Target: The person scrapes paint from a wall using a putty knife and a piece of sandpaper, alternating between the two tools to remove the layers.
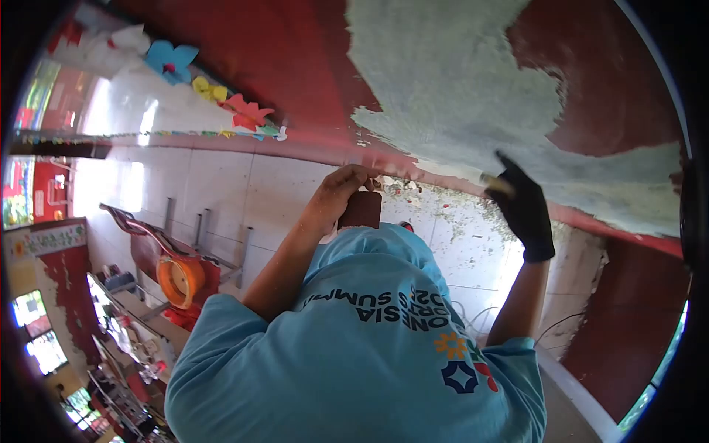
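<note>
My left hand (341, 188) is bare, its fingers curled together low by the foot of the wall; what is between the fingertips is too small to tell. Just beside it is a dark red-brown rectangular piece (360, 210), and whether the hand touches it is unclear. My right hand (526, 210) wears a black glove and is closed round a short pale yellow object (496, 184), blurred, with one finger pointing up towards the wall. The red wall (591, 81) carries a large grey-green patch (443, 81) with ragged edges.
Paint flakes (458, 214) lie along the pale tiled floor (277, 177). To the left are a red chair (148, 236), an orange container (179, 282) and cluttered furniture. Paper flowers (209, 90) hang at the upper left. A cable (561, 323) curves at the lower right.
</note>
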Demonstrator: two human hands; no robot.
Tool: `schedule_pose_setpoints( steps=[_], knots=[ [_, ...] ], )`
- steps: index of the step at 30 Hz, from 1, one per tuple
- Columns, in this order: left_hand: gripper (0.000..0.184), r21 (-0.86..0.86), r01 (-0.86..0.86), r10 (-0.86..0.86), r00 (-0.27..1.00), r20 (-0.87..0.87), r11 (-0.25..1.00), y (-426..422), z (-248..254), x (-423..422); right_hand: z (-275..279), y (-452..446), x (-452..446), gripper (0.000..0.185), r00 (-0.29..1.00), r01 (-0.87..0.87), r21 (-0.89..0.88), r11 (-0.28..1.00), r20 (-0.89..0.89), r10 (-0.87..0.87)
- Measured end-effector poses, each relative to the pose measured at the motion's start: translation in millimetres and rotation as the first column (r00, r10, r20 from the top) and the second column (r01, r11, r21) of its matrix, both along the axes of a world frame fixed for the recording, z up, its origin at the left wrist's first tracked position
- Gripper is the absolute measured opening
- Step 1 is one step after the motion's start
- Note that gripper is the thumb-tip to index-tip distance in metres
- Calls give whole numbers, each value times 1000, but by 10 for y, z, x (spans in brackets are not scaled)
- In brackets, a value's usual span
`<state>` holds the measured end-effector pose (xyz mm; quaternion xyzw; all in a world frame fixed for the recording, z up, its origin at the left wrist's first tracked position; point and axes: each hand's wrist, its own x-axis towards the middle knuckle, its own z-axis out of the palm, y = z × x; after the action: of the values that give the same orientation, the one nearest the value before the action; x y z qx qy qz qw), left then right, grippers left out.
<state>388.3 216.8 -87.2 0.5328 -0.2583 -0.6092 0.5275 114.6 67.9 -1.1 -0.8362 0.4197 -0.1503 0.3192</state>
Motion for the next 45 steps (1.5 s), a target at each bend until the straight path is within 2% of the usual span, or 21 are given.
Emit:
schedule_pose_setpoints(
  steps=[1, 2, 3, 5, 7, 9, 11, 12, 13, 15, 20, 22, 25, 31, 32, 34, 35, 37, 39, 43, 45],
  knots=[
    [22, 7, 25, -25, 999, 23, 1000, -8, -15, -48, -37, -18, -48, 51, 983, 173, -36, 984, -60, -175],
    [22, 42, 34, -37, 997, 63, 999, -30, -42, -97, -7, -9, -82, 55, 983, 175, -1, 985, -56, -175],
    [23, 78, 43, -51, 994, 100, 996, -61, -49, -154, -81, 21, -157, 54, 994, 78, 10, 997, 83, -78],
    [22, 117, 91, -111, 978, 178, 989, -114, 9, -245, -192, 133, -243, 53, 983, -17, 223, 975, 180, -24],
    [22, 141, 127, -159, 956, 245, 982, -197, 34, -331, -444, 245, -393, 45, 974, -62, 238, 969, 226, 7],
    [22, 175, 92, -128, 970, 208, 980, -269, -1, -415, -593, 359, -497, 40, 954, 3, 427, 904, 270, -130],
    [22, 181, 83, -126, 963, 240, 980, -358, -46, -524, -795, 474, -614, 38, 925, 27, 437, 899, 331, -189],
    [21, 185, 64, -112, 957, 266, 981, -391, -51, -571, -873, 523, -659, 36, 899, 53, 582, 812, 326, -292],
    [21, 194, 71, -124, 953, 276, 978, -423, -45, -630, -917, 550, -722, 36, 893, 54, 589, 806, 334, -303],
    [22, 201, 56, -117, 944, 310, 978, -486, -33, -787, -947, 582, -829, 34, 846, -10, 754, 656, 357, -397],
    [27, 151, 136, -182, 916, 356, 979, -720, 172, -1042, -989, 508, -1027, 35, 871, -131, 783, 609, 385, -307],
    [30, 182, 170, -225, 911, 346, 969, -797, 249, -1089, -986, 472, -1075, 34, 838, -277, 625, 730, 529, -136],
    [27, 146, 235, -274, 883, 381, 961, -835, 288, -1114, -969, 420, -1124, 32, 869, -313, 658, 685, 489, -73],
    [24, 136, -8, -61, 863, 501, 991, -877, 214, -1066, -1110, 525, -1100, 28, 776, -378, 477, 793, 630, -10],
    [25, 67, -18, -26, 801, 599, 998, -869, 157, -1030, -1069, 529, -1123, 28, 777, -379, 477, 793, 629, -8],
    [27, -8, -23, 22, 729, 684, 1000, -837, 63, -1002, -891, 514, -1157, 26, 880, -225, 829, 512, 398, -259],
    [28, 14, -5, -5, 770, 638, 1000, -813, 27, -1001, -895, 532, -1147, 26, 880, -225, 827, 516, 399, -256],
    [28, 25, 17, -28, 807, 590, 1000, -788, 27, -1035, -938, 577, -1105, 21, 742, -239, 847, 475, 474, -473],
    [35, 182, 88, -175, 820, 545, 979, -802, 57, -1126, -946, 604, -1009, 20, 716, -185, 826, 532, 484, -504],
    [45, 66, 225, -228, 841, 491, 972, -929, 24, -1316, -1160, 584, -735, 18, 579, -98, 768, 633, 562, -591],
    [49, 122, 239, -267, 819, 508, 963, -1057, 146, -1412, -1183, 500, -643, 20, 589, -53, 764, 643, 544, -598]
  ],
)
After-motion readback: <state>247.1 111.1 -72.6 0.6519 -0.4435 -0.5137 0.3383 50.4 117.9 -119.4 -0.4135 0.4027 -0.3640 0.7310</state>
